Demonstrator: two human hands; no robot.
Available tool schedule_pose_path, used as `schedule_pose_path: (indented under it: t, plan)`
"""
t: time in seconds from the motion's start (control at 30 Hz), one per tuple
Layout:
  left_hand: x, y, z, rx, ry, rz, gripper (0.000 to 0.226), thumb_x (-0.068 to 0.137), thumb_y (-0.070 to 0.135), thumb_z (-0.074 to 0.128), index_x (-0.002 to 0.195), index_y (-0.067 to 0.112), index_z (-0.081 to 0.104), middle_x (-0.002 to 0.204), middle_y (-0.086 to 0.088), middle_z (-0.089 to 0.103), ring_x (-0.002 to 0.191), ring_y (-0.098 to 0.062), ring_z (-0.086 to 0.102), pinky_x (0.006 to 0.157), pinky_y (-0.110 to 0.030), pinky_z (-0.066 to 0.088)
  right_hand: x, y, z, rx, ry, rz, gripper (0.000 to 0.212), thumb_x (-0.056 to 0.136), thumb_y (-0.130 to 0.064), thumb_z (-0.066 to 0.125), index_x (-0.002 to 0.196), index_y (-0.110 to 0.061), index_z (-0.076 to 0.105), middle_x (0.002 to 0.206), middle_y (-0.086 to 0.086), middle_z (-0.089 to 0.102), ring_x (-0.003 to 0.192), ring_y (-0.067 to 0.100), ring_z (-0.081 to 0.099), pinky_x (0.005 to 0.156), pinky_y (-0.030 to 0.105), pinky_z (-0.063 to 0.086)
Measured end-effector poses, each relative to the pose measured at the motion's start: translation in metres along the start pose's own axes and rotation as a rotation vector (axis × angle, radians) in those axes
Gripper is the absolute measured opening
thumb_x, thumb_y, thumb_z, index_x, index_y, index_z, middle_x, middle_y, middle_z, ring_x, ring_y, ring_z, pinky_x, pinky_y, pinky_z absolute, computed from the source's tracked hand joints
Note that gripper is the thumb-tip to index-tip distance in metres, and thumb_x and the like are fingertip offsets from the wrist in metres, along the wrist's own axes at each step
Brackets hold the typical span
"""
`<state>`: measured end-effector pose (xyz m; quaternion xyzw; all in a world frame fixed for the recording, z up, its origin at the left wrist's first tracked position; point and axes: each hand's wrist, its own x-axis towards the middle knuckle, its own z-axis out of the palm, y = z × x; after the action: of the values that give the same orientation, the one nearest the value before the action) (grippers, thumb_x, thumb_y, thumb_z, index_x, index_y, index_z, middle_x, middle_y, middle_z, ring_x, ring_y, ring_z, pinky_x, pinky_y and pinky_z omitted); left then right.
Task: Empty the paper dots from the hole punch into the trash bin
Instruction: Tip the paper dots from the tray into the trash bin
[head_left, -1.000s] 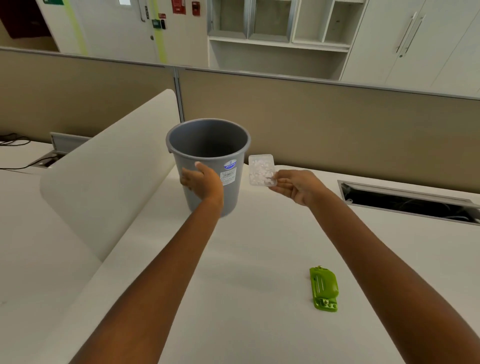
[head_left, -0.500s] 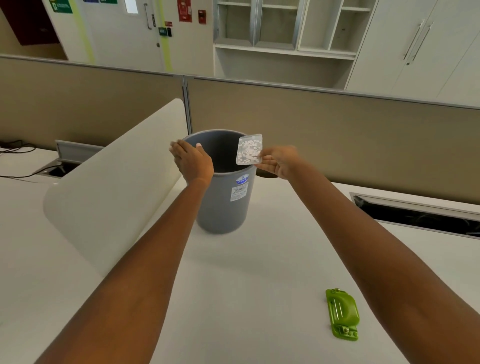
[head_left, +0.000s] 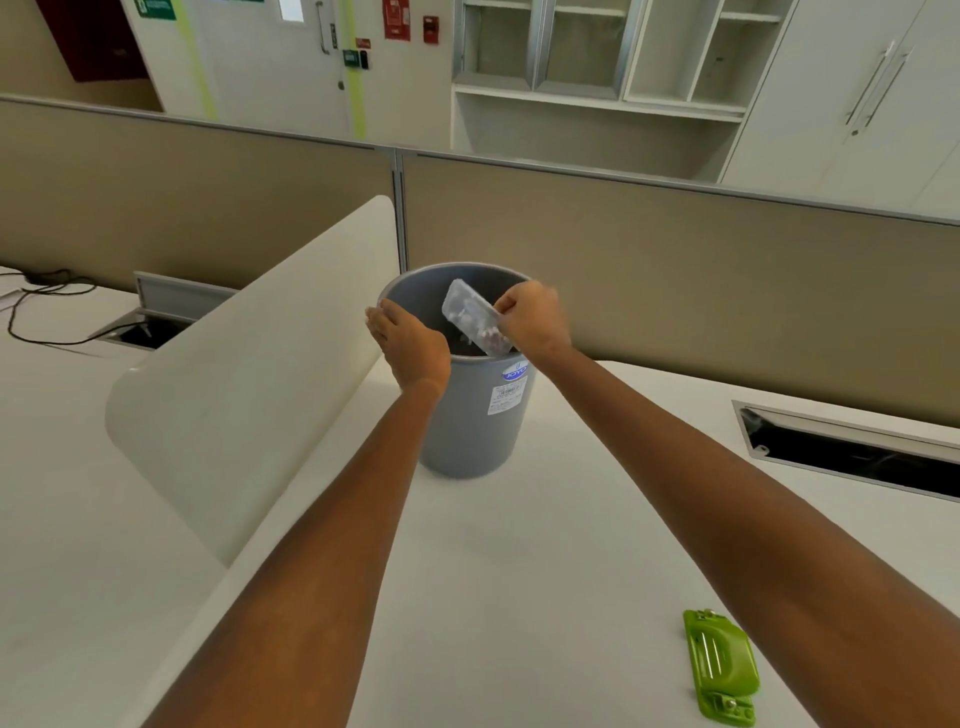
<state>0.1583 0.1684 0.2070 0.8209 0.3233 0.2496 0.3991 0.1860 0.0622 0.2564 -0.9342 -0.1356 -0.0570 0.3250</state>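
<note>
A grey trash bin (head_left: 475, 415) stands upright on the white desk (head_left: 545, 571). My left hand (head_left: 410, 345) grips its near-left rim. My right hand (head_left: 530, 322) holds the clear plastic tray (head_left: 475, 318) of the hole punch, tilted over the bin's mouth, with paper dots gathered at its lower end. The green hole punch body (head_left: 719, 667) lies flat on the desk at the near right, apart from both hands.
A white curved divider (head_left: 249, 384) rises just left of the bin. Beige partition panels (head_left: 675, 270) close off the desk's far side. A cable slot (head_left: 852, 449) opens at the right, and another slot with black cables (head_left: 47, 317) at the left.
My right hand has carried the clear tray from beside the bin to over its mouth and tilted it. My left hand has shifted from the bin's side up to its rim.
</note>
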Motion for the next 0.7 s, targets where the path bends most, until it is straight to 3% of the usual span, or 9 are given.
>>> schedule_pose_path:
  t: [0.13, 0.33, 0.5, 0.7]
  plan:
    - [0.000, -0.001, 0.003, -0.073, 0.013, -0.051, 0.060, 0.096, 0.006, 0.039, 0.148, -0.001, 0.011, 0.157, -0.017, 0.012, 0.145, -0.032, 0.016, 0.114, -0.036, 0.028, -0.001, 0.003, 0.004, -0.138, -0.103, -0.142, 0.028, 0.086, -0.001, 0.052, 0.111, -0.002, 0.066, 0.115, 0.017, 0.067, 0.106, 0.028, 0.062, 0.093, 0.032, 0.047]
    - [0.000, -0.002, 0.005, -0.088, 0.047, -0.057, 0.058, 0.096, 0.005, 0.040, 0.148, 0.001, 0.015, 0.154, -0.016, 0.020, 0.141, -0.031, 0.026, 0.112, -0.036, 0.034, -0.003, 0.006, -0.004, -0.191, -0.333, -0.251, 0.033, 0.086, 0.007, 0.048, 0.113, -0.003, 0.065, 0.118, 0.017, 0.066, 0.109, 0.028, 0.061, 0.096, 0.030, 0.046]
    - [0.000, -0.003, 0.007, -0.085, 0.053, -0.057, 0.058, 0.096, 0.006, 0.041, 0.148, 0.002, 0.015, 0.154, -0.016, 0.021, 0.141, -0.031, 0.027, 0.111, -0.036, 0.035, -0.002, 0.007, -0.004, -0.209, -0.281, -0.285, 0.035, 0.085, 0.008, 0.049, 0.114, -0.003, 0.064, 0.119, 0.017, 0.065, 0.110, 0.029, 0.060, 0.098, 0.033, 0.047]
    - [0.001, -0.003, 0.006, -0.077, 0.055, -0.050, 0.058, 0.096, 0.006, 0.041, 0.147, 0.001, 0.016, 0.153, -0.016, 0.022, 0.140, -0.031, 0.028, 0.110, -0.035, 0.035, -0.001, 0.011, -0.008, -0.105, -0.240, -0.230, 0.035, 0.083, 0.011, 0.048, 0.110, -0.003, 0.067, 0.115, 0.017, 0.067, 0.106, 0.027, 0.062, 0.091, 0.026, 0.048]
